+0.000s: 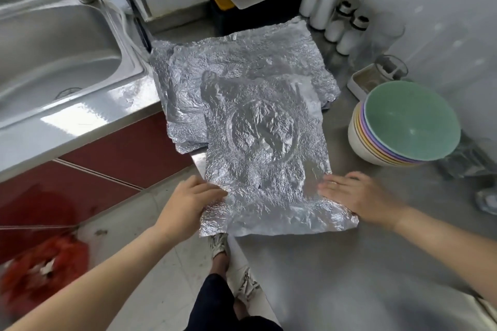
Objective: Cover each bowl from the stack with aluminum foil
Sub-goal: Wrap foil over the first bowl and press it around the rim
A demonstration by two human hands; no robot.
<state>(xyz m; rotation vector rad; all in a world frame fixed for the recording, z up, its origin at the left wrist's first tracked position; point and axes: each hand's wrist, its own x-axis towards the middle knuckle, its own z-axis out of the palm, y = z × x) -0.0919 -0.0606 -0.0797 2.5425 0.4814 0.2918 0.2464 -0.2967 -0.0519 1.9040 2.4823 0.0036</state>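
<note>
Foil (265,169) pick-up, likely: left hand (188,203) pinches 8 o'clock edge; right hand (359,193) flat, fingers straight; next needs bowls (403,126), 3 o'clock.

Arms reach forward; left hand (188,203) pinches the foil (266,169), right hand (357,196) lies flat.

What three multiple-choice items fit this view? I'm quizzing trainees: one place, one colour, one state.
1. Where is the bowl stack? A in the sink; B on the counter, right of the top foil sheet; C on the foil.
2. What colour is the top bowl inside? A green; B red; C black.
3. How is the right hand? A fisted; B flat on the top foil sheet; C gripping a bowl.
Key: B, it stands beside that sheet; A, its inside shows green; B, straight fingers lie on foil.
</note>
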